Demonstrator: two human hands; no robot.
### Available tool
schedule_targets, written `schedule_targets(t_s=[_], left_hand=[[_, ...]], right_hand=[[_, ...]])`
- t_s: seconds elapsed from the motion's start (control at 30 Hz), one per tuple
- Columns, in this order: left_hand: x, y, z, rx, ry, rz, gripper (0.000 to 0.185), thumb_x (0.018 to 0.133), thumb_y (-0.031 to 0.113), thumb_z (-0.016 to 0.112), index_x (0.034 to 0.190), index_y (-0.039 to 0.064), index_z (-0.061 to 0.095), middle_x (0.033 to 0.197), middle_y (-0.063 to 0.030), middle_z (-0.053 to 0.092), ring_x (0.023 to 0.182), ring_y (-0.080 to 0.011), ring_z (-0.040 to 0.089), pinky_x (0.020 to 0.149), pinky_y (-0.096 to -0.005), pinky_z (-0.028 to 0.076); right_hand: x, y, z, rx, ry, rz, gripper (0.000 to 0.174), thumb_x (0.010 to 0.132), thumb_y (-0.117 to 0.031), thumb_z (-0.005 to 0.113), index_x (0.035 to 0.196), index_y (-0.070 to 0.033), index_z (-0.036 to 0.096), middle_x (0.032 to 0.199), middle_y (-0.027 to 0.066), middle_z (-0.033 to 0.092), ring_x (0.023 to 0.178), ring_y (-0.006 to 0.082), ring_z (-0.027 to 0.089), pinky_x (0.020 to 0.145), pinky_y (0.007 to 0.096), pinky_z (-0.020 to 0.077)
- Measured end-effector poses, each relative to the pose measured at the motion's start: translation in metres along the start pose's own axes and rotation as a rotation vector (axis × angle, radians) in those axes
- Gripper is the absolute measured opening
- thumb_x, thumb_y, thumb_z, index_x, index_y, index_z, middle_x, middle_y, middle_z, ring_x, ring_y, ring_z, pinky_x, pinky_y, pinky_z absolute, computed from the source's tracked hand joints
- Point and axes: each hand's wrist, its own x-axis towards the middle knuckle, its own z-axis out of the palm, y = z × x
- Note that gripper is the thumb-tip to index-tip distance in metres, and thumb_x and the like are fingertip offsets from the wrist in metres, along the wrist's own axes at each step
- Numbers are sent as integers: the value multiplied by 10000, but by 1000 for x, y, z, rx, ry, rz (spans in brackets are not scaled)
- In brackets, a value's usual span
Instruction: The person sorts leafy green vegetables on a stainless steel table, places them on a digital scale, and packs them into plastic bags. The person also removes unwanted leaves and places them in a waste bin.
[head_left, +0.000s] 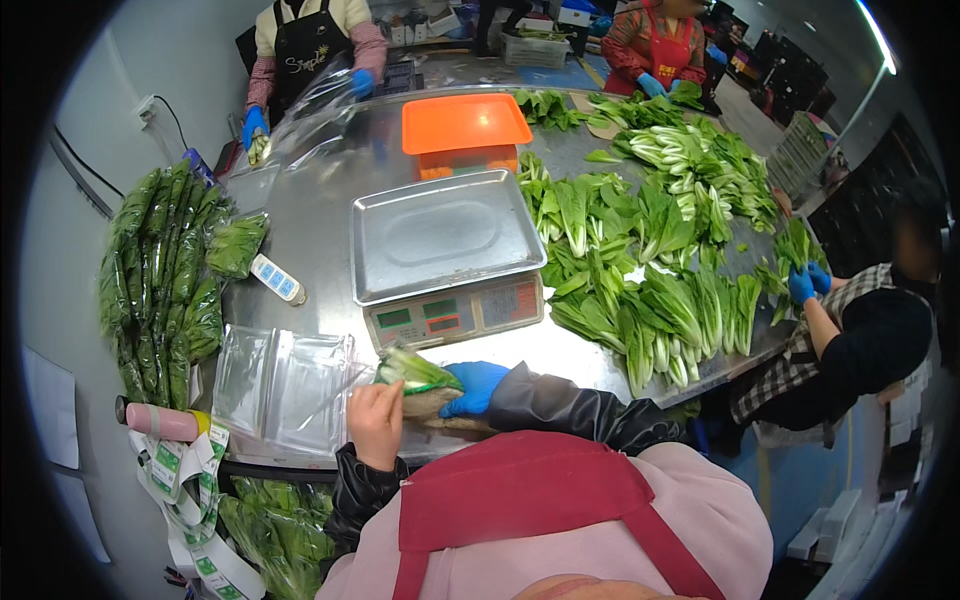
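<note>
At the table's near edge, a small bunch of leafy greens (411, 370) lies against a brown, cloth-like piece with a green edge (429, 403). My right hand (474, 386), in a blue glove, grips the bunch and the brown piece from the right. My bare left hand (375, 420) has its fingertips pinched together at the bunch's left end; its palm side is hidden. Just beyond stands a digital scale (454, 311) with a bare metal pan (448, 232). Clear plastic bags (307, 390) lie flat to the left of my left hand.
Loose greens (660, 300) cover the right side. Bagged greens (154, 277) are stacked left, near a power strip (277, 279), a pink bottle (161, 421) and label strips (169, 469). An orange-topped scale (465, 124) stands behind. Three co-workers with blue gloves surround the metal table (307, 202).
</note>
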Motion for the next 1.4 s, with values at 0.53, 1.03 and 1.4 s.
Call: schedule_targets(t_s=[0.53,1.03,1.4], left_hand=[[8,-10,14,-33,104,-124,126,783,-7,652,905,20,665,795,-108,569,743,-283,549,680,-365,440],[8,-36,3,-57,254,-341,112,778,23,685,890,20,689,779,-109,606,722,-258,587,644,-324,453],[1,0,0,-125,168,-224,102,756,48,696,857,36,683,746,-89,581,704,-272,568,607,-349,457]], right_hand=[[-12,-18,-9,-81,-31,-110,689,743,-404,718,1267,-34,466,1073,222,618,1007,400,589,883,437,457],[-17,7,-4,-264,134,-212,836,732,-479,712,1380,-47,406,1089,208,616,971,359,616,836,438,487],[-3,12,0,-228,96,-37,807,774,-439,681,1401,-44,362,1170,242,571,1070,382,567,922,427,447]])
